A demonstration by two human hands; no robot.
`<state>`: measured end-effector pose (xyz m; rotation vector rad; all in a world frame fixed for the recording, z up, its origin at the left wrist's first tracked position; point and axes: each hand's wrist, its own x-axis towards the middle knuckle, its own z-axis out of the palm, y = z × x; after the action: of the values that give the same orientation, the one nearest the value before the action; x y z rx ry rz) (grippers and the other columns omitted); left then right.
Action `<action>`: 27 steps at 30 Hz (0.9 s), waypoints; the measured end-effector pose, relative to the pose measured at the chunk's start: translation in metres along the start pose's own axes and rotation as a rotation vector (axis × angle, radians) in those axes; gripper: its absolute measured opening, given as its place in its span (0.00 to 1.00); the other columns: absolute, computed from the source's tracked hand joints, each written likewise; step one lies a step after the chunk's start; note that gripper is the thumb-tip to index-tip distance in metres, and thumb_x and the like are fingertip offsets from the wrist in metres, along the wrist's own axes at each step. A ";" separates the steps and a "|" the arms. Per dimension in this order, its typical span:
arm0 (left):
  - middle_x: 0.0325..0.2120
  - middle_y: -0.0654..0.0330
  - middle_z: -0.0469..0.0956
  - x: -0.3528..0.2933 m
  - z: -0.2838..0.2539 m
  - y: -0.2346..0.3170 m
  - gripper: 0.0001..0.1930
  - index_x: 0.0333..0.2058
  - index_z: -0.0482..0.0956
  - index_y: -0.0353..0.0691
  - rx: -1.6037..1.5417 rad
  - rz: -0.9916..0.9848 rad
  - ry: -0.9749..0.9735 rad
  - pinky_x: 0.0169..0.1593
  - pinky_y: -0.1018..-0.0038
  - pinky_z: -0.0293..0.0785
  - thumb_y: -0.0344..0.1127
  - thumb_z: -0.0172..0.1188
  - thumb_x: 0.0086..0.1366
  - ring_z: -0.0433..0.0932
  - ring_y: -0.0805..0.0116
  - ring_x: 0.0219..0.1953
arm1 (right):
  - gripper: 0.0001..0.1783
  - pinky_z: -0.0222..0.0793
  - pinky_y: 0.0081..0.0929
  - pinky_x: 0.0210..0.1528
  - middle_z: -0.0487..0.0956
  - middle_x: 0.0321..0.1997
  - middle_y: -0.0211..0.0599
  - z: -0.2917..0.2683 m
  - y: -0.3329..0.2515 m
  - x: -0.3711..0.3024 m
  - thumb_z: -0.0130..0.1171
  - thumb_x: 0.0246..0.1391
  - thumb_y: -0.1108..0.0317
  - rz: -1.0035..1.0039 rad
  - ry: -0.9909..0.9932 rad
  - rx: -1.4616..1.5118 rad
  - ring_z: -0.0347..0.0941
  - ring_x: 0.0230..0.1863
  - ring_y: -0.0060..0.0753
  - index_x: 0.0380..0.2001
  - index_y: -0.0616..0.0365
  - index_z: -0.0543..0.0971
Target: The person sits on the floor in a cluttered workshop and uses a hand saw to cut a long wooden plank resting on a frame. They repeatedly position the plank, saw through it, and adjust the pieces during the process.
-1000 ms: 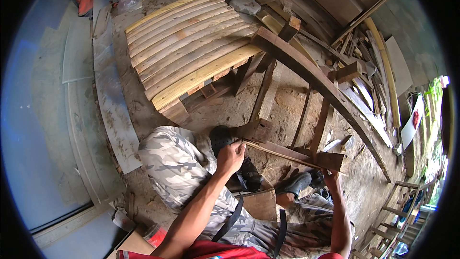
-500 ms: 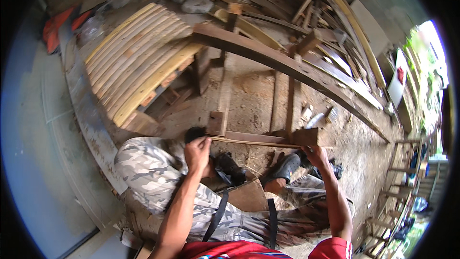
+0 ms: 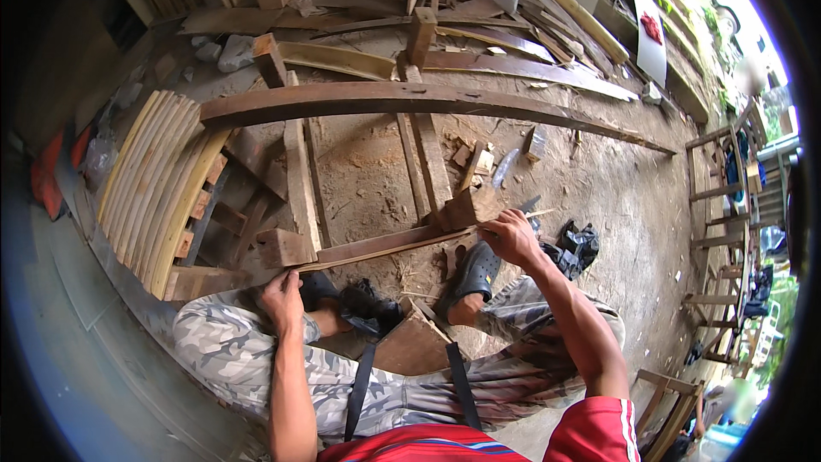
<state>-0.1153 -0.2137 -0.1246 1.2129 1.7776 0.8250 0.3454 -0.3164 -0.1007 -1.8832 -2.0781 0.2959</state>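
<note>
A thin wooden strip (image 3: 389, 246) runs along the near crosspiece of a wooden frame (image 3: 301, 180), close to my knees. Its left end is pinched by my left hand (image 3: 283, 298), just below a square leg block (image 3: 285, 248). My right hand (image 3: 511, 238) grips the other end beside a second leg block (image 3: 472, 208), placed higher in the view. The right fingertips are partly hidden. Across the frame's far part lies a long curved dark beam (image 3: 428, 97). My camouflage-clad legs are spread around the near side.
A slatted wooden panel (image 3: 154, 188) stands on the left. Scrap boards (image 3: 547, 17) are heaped at the back. Small wood offcuts (image 3: 483, 160) and a handsaw blade (image 3: 529, 204) lie right of the frame. A wooden board (image 3: 416, 342) sits between my legs; a black plastic bag (image 3: 575, 248) lies right.
The view has swung, so the frame and slatted panel appear farther left and turned. Both hands stay at the strip's ends, now with the right one higher in the picture.
</note>
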 end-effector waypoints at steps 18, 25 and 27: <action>0.31 0.49 0.84 -0.001 0.002 0.012 0.14 0.41 0.82 0.21 0.051 0.002 0.016 0.37 0.71 0.79 0.30 0.59 0.66 0.84 0.63 0.31 | 0.06 0.67 0.34 0.42 0.75 0.30 0.29 0.023 0.000 -0.006 0.62 0.57 0.61 -0.106 0.201 -0.027 0.75 0.37 0.35 0.33 0.50 0.80; 0.30 0.46 0.85 0.001 0.003 0.011 0.15 0.41 0.81 0.19 0.179 0.090 0.012 0.38 0.70 0.79 0.31 0.58 0.66 0.84 0.61 0.30 | 0.10 0.68 0.32 0.41 0.77 0.34 0.29 0.027 0.002 -0.009 0.63 0.54 0.62 -0.129 0.194 -0.118 0.75 0.38 0.32 0.38 0.52 0.80; 0.30 0.46 0.85 0.001 0.003 0.013 0.15 0.41 0.81 0.19 0.179 0.082 0.002 0.38 0.69 0.78 0.30 0.58 0.66 0.84 0.61 0.29 | 0.09 0.68 0.31 0.42 0.76 0.34 0.29 0.031 0.004 -0.010 0.63 0.55 0.62 -0.144 0.189 -0.128 0.75 0.38 0.32 0.37 0.53 0.79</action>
<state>-0.1078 -0.2087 -0.1149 1.4095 1.8448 0.7258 0.3386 -0.3236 -0.1315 -1.7428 -2.1316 -0.0490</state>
